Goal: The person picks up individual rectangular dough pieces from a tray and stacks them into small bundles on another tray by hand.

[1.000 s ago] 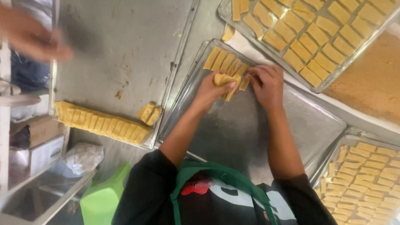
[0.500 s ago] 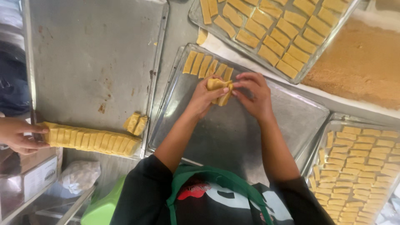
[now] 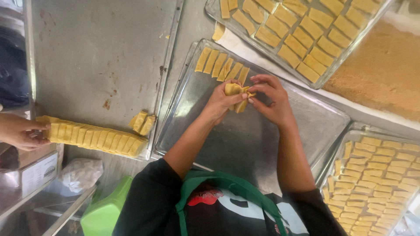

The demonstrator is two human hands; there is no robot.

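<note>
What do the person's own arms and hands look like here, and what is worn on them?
Both hands, the left hand and the right hand, are bare: no gloves, rings or watch show. The forearms are uncovered up to black sleeves that end near the elbows. A green apron strap loops over the black top, which carries a red and white print.

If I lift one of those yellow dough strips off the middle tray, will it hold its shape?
Probably not: the dough strips look thin and soft, and the piece between the left hand and right hand is folded over itself. Likely light, easy to dent.
</note>
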